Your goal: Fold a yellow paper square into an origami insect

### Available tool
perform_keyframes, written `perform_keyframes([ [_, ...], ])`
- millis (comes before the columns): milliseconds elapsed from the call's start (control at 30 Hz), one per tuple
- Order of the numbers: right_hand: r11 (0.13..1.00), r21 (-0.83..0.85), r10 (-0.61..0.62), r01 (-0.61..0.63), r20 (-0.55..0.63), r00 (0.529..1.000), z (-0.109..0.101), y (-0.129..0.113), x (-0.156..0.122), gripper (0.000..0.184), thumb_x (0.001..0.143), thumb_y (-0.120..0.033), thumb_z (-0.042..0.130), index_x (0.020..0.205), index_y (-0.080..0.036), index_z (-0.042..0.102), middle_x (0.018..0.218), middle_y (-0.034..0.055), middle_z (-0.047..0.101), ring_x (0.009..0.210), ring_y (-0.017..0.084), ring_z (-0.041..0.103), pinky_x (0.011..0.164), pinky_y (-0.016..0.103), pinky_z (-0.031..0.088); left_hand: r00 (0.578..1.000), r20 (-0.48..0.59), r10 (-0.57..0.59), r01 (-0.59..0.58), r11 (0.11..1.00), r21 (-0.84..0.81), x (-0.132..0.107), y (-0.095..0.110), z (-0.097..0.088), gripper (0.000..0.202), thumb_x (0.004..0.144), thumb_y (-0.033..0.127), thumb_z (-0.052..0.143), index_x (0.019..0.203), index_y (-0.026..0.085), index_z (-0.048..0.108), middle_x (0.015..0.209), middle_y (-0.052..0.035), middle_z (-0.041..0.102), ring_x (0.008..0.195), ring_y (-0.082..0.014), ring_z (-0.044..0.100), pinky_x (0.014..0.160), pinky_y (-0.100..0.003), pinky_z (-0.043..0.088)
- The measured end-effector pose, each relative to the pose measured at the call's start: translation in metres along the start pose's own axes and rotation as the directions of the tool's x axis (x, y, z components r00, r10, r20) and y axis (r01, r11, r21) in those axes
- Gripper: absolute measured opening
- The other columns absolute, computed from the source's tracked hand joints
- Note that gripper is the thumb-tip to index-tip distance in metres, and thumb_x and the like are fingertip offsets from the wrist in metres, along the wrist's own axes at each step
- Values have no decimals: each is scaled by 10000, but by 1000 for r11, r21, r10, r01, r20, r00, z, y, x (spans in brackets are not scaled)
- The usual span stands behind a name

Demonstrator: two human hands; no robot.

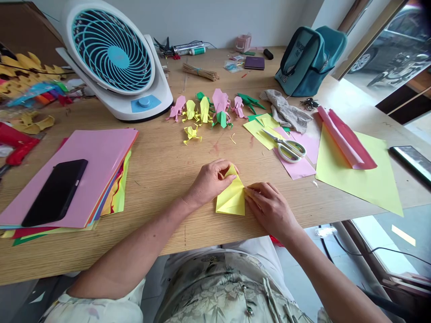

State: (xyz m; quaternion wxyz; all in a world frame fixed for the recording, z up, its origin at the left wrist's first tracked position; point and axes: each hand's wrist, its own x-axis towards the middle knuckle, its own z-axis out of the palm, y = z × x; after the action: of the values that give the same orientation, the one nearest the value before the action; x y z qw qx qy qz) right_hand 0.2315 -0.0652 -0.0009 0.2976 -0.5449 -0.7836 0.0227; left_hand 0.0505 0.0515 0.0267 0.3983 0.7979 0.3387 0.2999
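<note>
A folded yellow sheet of paper (231,199) lies near the table's front edge, its upper end narrowing to a point. My left hand (215,177) pinches that upper end between thumb and fingers. At the sheet's right edge, the fingertips of my right hand (267,204) are closed on the paper. Creases run across the lower half of the sheet. Beyond my hands stands a group of folded paper figures in pink, yellow and green, with a yellow paper frog (192,134) closest to me.
Scissors (288,149) rest on cut paper at the right, beside a large yellow-green sheet (363,188). On the left, a black phone (55,192) lies on a stack of coloured paper (101,148). A white fan (114,58) and a teal bag (308,60) stand farther back.
</note>
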Motion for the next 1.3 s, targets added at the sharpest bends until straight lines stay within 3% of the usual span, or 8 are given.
perform_keyframes([
  [200, 998, -64, -19, 21, 43, 999, -1, -1, 0, 221, 988, -129, 474, 1033, -162, 688, 1016, 133, 656, 887, 226, 596, 793, 389, 529, 999, -13, 43, -43, 997, 56, -2, 3, 0, 67, 820, 155, 633, 849, 175, 690, 844, -4, 682, 726, -120, 579, 658, -221, 451],
  [500, 995, -101, -12, 19, 73, 997, -3, 0, 0, 231, 992, -145, 475, 1067, -162, 694, 1024, 131, 671, 880, 228, 598, 773, 384, 518, 972, 54, 227, -233, 950, 209, -19, 13, -11, 97, 888, 145, 596, 852, 175, 682, 839, -31, 663, 817, -153, 624, 747, -254, 462],
  [867, 984, -173, -25, 32, 39, 999, -4, -2, 0, 202, 982, -142, 520, 1029, -141, 717, 1029, 112, 700, 857, 198, 606, 776, 346, 516, 885, 228, 406, -464, 724, 510, -50, 6, -16, 169, 928, 105, 550, 901, 167, 705, 860, -36, 673, 812, -161, 575, 716, -277, 438],
  [1300, 981, -193, -18, 26, 40, 999, -5, -3, 1, 187, 975, -143, 542, 1008, -144, 726, 1013, 97, 707, 848, 184, 608, 771, 322, 501, 848, 294, 440, -522, 601, 605, -61, -3, -13, 119, 897, 89, 595, 894, 171, 682, 892, -19, 693, 827, -178, 580, 721, -318, 432],
])
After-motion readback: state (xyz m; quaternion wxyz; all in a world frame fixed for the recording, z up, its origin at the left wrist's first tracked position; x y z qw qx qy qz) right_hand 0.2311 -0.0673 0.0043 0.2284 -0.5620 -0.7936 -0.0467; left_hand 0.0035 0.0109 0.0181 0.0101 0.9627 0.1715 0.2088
